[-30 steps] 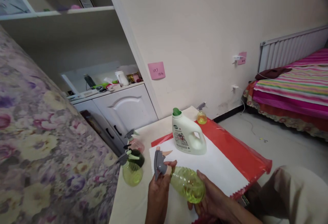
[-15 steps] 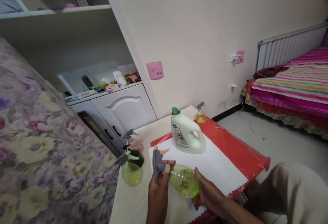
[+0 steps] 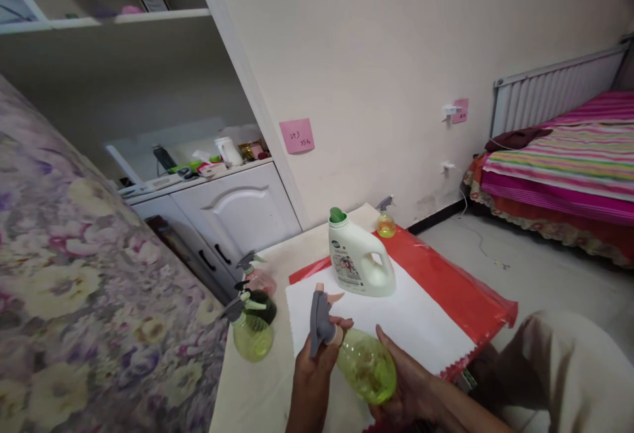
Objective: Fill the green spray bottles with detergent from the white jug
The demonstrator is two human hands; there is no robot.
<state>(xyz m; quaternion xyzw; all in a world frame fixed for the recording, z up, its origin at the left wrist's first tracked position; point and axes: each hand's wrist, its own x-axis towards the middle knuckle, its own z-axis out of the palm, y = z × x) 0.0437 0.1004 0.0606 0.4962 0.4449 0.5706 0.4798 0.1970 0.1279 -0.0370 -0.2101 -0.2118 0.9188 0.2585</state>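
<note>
One clear plastic, yellow-green spray bottle (image 3: 367, 366) tilts above a cream-topped table (image 3: 255, 390), the left hand (image 3: 316, 364) curled round its neck, the right hand (image 3: 409, 383) cupping its base, its grey trigger head (image 3: 319, 324) seemingly already fitted, how firmly unclear.

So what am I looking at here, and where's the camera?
No machine here: a person works bare-handed, filmed by a camera worn on their head, looking forward and down. The left hand holds the neck of a clear yellow-green spray bottle with a grey head; the right hand holds its base end. On the cream-topped table are a pale-green plastic jug, a white sheet, red plastic, and more spray bottles: yellow-green, dark, pink, and small yellow.
</note>
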